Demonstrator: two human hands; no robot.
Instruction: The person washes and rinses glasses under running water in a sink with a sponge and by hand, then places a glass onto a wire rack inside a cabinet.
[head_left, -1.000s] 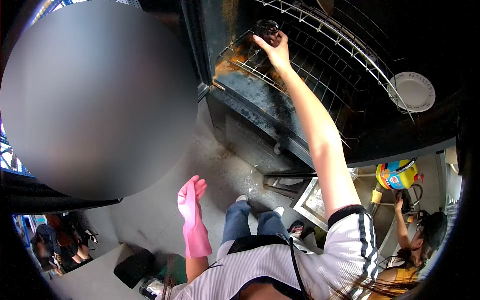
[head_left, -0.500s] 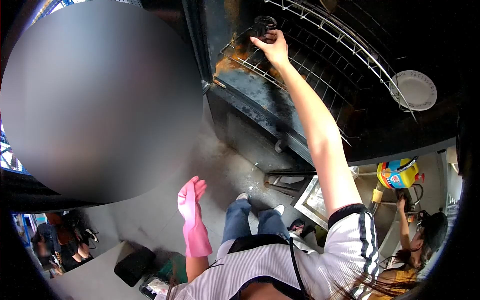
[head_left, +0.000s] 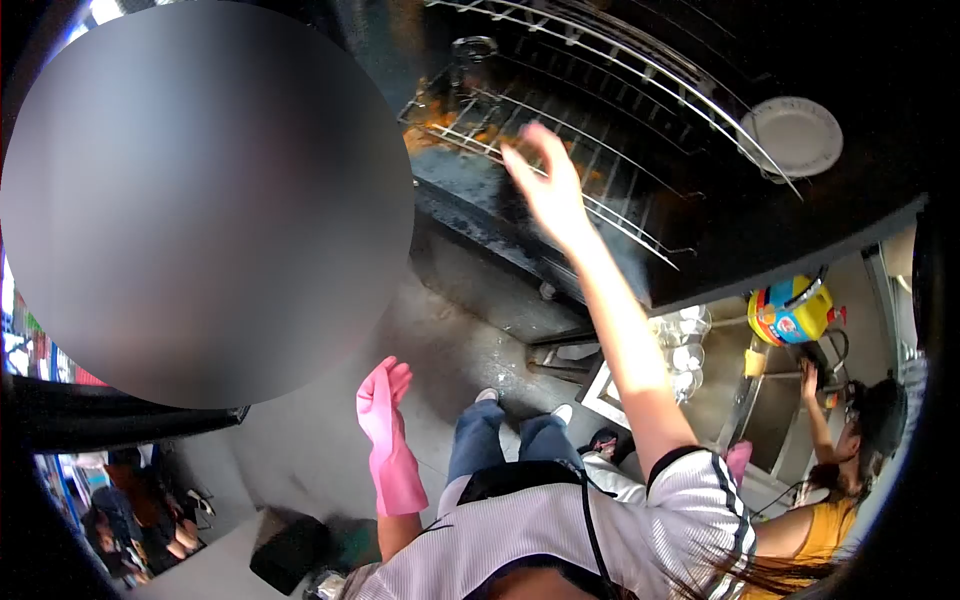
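Grey floor (head_left: 300, 455) lies below, next to a big dark cupboard (head_left: 470, 265) with wire racks. Far left and low down are some people (head_left: 140, 520), too dim to see well. Next comes a black box (head_left: 290, 550). The left hand, in a pink rubber glove (head_left: 390, 460), is up over the floor. Its fingers are bent and close together, and I cannot tell if they hold anything. One clear glass (head_left: 474, 75) stands upright on the lower rack (head_left: 600, 152), near its left end. To the right of it, the bare right hand (head_left: 548, 185) is by the front edge of that rack, fingers and thumb spread open, not touching the glass. Further right, some clear cups (head_left: 685, 355) sit on the left part of a metal counter (head_left: 722, 385). A yellow jug (head_left: 790, 310) is near them. Above it, a white plate (head_left: 800, 140) is by the right end of the upper rack (head_left: 700, 92). Far right, another person's hand (head_left: 812, 382) is near the jug
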